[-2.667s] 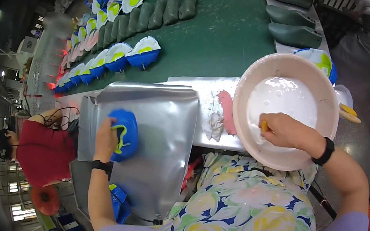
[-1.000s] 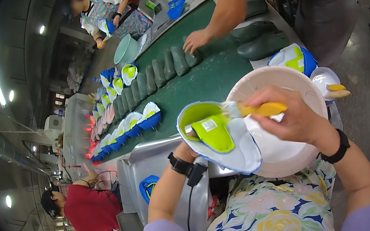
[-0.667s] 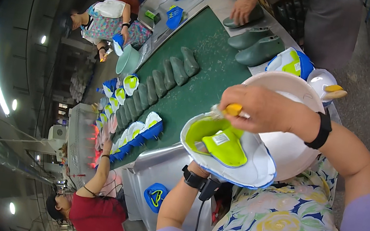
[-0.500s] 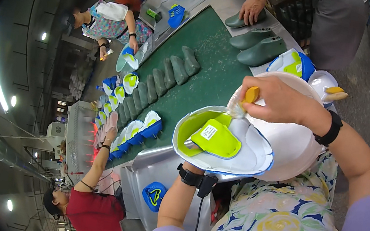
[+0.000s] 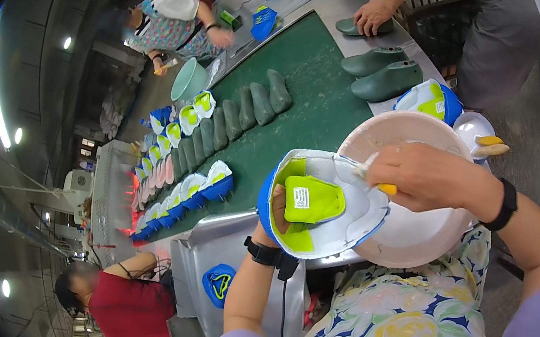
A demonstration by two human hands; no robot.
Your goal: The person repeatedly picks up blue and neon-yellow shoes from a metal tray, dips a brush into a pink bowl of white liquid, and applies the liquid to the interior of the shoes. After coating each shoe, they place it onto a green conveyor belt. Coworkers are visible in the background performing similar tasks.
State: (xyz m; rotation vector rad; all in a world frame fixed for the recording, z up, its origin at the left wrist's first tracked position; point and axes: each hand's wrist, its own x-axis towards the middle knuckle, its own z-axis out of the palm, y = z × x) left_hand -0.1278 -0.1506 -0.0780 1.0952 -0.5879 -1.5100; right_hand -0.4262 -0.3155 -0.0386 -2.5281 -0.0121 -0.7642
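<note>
My left hand [image 5: 279, 214] is closed on a shoe upper [image 5: 359, 212], its fingers partly hidden inside and behind it. The upper is blue outside and white inside, with a lime-green tongue showing, and is tipped with its opening toward me. In my closed right hand [image 5: 422, 177] is a small brush with a yellow handle [image 5: 387, 188]. Its pale bristles meet the upper's white inner edge or sit just above it. Beneath this hand, and partly behind the upper, stands a wide pale pink basin [image 5: 359, 132].
A white bowl [image 5: 464, 127] with yellow-handled tools adjoins the basin. Green shoe lasts [image 5: 388, 81] and another upper [image 5: 431, 99] lie beyond. The green conveyor [image 5: 317, 98] carries rows of lasts and uppers. Co-workers stand opposite and at left; another person's hand [image 5: 374, 18] touches a last.
The upper has turned in my left hand, and the brush has moved to the right along its edge. A co-worker has let go of an upper beside the belt; the red-shirted person's arm has drawn back.
</note>
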